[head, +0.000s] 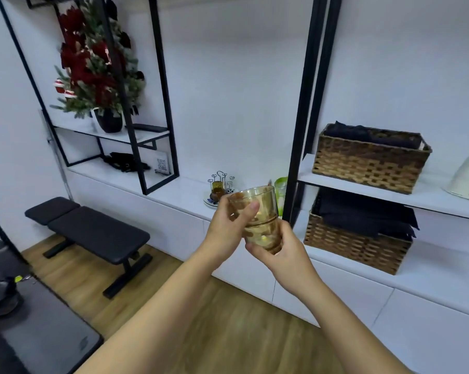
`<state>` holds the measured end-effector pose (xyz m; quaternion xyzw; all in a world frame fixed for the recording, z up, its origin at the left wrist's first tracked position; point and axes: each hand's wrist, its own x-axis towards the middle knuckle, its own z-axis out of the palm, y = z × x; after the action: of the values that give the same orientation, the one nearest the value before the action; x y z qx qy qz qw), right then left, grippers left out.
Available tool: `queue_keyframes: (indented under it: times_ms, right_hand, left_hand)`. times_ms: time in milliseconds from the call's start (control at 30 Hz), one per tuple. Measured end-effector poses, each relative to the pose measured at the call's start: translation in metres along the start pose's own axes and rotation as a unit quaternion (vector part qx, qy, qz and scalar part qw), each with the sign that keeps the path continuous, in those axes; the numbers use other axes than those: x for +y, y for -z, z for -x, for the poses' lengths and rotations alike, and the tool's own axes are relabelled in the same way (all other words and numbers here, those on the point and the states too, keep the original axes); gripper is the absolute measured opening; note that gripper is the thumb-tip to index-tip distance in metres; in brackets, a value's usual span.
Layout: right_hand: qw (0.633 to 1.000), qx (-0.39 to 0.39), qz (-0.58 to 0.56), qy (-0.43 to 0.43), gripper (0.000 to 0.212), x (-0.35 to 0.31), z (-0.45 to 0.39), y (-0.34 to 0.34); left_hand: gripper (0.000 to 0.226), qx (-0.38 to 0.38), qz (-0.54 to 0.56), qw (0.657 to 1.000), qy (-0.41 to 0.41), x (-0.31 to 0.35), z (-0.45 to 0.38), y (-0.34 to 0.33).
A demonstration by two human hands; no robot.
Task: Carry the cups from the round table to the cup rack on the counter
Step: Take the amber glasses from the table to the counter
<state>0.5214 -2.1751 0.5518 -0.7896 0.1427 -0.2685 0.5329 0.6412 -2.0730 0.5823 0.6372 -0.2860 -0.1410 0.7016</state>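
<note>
Fingers (251, 209) of both hands around amber cups (260, 218)

Amber see-through glass cups (260, 217) are looking smooth and glossy. Thin metal wire is forming the rack (220, 182) on the smooth white counter (179, 190). Woven wicker baskets (368, 160) are showing rough texture above wood-grain flooring (228, 319).

Both arms raised forward, left hand (228, 224) and right hand (283, 251) curled, gripping together

Home interior — white built-in counter (174, 190), wicker baskets (368, 160) of folded cloth, weight bench (93, 228), flower arrangement (95, 63).
</note>
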Motion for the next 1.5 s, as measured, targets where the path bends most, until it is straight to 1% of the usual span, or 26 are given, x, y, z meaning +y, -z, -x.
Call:
queue_keyframes:
  times_ms: [100, 167, 233, 267, 333, 400, 500, 600, 733, 800, 933, 1000, 1067, 1133, 1233, 1333, 1400, 1500]
  right_hand:
    - [1.0, 0.013, 0.007, 0.011, 0.066, 0.02, -0.052, -0.007]
    - [0.999, 0.02, 0.009, 0.027, 0.074, 0.033, -0.095, -0.015]
    - [0.999, 0.028, -0.001, 0.029, 0.074, 0.043, -0.141, -0.025]
    - [0.999, 0.031, -0.008, 0.027, 0.071, 0.046, -0.165, -0.031]
    - [0.999, 0.04, -0.013, 0.035, 0.063, 0.054, -0.21, -0.044]
    - [0.997, 0.046, -0.037, 0.04, 0.06, 0.063, -0.249, -0.056]
    - [0.994, 0.053, -0.078, 0.046, 0.06, 0.075, -0.3, -0.073]
    - [0.992, 0.046, -0.107, 0.054, 0.059, 0.088, -0.344, -0.088]
    - [0.99, 0.041, -0.117, 0.06, 0.051, 0.109, -0.403, -0.104]
    - [0.991, 0.037, -0.109, 0.065, 0.052, 0.119, -0.439, -0.113]
    - [0.994, 0.029, -0.084, 0.071, 0.057, 0.144, -0.515, -0.135]
    - [0.995, 0.035, -0.05, 0.078, 0.063, 0.152, -0.558, -0.145]
    - [0.996, 0.038, -0.015, 0.085, 0.067, 0.159, -0.596, -0.152]
    - [0.996, 0.03, 0.01, 0.082, 0.068, 0.168, -0.638, -0.158]
    - [0.997, 0.012, 0.031, 0.074, 0.07, 0.181, -0.693, -0.171]
    - [0.997, -0.004, 0.055, 0.049, 0.071, 0.199, -0.733, -0.192]
    - [0.996, -0.021, 0.085, 0.036, 0.074, 0.211, -0.75, -0.207]
    - [0.991, -0.043, 0.129, 0.003, 0.077, 0.238, -0.769, -0.23]
  left_hand:
    - [0.064, 0.006, 0.01, 1.0, 0.005, -0.015, -0.048, 0.006]
    - [0.056, 0.013, 0.022, 1.0, 0.012, -0.026, -0.089, 0.014]
    - [0.053, 0.015, 0.025, 0.999, 0.022, -0.033, -0.132, 0.024]
    - [0.056, 0.016, 0.025, 0.999, 0.024, -0.036, -0.155, 0.03]
    - [0.071, 0.022, 0.026, 0.999, 0.021, -0.041, -0.198, 0.043]
    - [0.085, 0.017, 0.026, 0.999, 0.019, -0.043, -0.237, 0.057]
    - [0.086, 0.014, 0.029, 0.999, 0.021, -0.051, -0.285, 0.076]
    - [0.084, 0.024, 0.036, 0.999, 0.018, -0.077, -0.322, 0.09]
    - [0.087, 0.04, 0.037, 0.998, 0.021, -0.111, -0.367, 0.113]
    - [0.082, 0.029, 0.012, 0.999, 0.014, -0.125, -0.401, 0.128]
    - [0.058, -0.002, -0.062, 0.998, -0.018, -0.146, -0.473, 0.152]
    - [0.05, -0.014, -0.125, 0.991, -0.051, -0.158, -0.512, 0.163]
    - [0.045, -0.026, -0.201, 0.976, -0.077, -0.167, -0.548, 0.175]
    - [0.047, -0.051, -0.26, 0.961, -0.083, -0.176, -0.59, 0.188]
    - [0.06, -0.092, -0.322, 0.94, -0.07, -0.188, -0.639, 0.203]
    - [0.073, -0.095, -0.395, 0.912, -0.059, -0.214, -0.678, 0.218]
    - [0.077, -0.087, -0.408, 0.908, -0.048, -0.234, -0.697, 0.227]
    - [0.076, -0.113, -0.394, 0.912, -0.033, -0.272, -0.722, 0.242]
